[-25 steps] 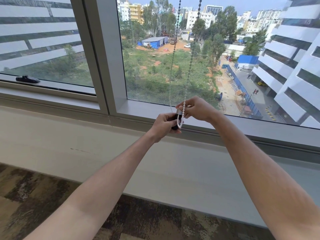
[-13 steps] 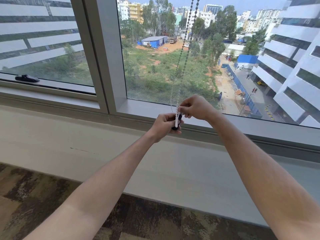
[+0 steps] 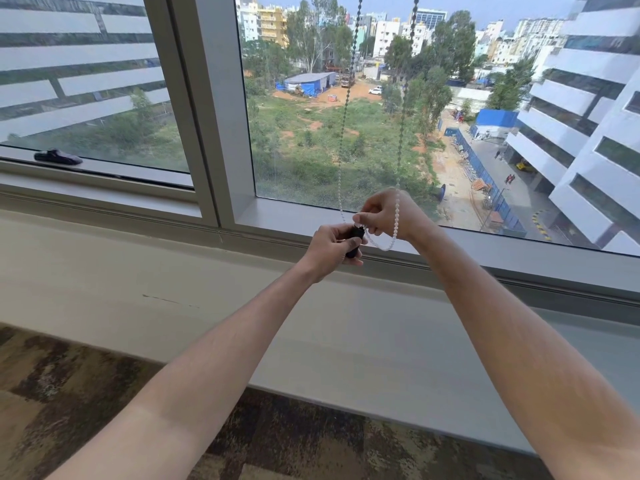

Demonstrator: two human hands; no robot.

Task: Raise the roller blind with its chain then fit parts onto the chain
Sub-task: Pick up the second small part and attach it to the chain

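Observation:
A white bead chain [image 3: 347, 98] hangs in two strands in front of the window glass and ends in a loop [image 3: 384, 247] near the sill. My left hand [image 3: 330, 249] is closed around a small black part [image 3: 354, 240], held upright just below the chain. My right hand [image 3: 384, 216] pinches the chain at the top of that black part, with the right strand draped over its back. The blind itself is out of view above the frame.
A wide grey window frame post [image 3: 221, 109] stands left of the chain. A dark window handle [image 3: 57, 156] lies on the left sash. Below the sill runs a pale ledge wall [image 3: 173, 271], then patterned carpet [image 3: 69, 410].
The two chain strands have spread apart and the loop now hangs wider to the right, under my right hand. Both hands stay together at the black part.

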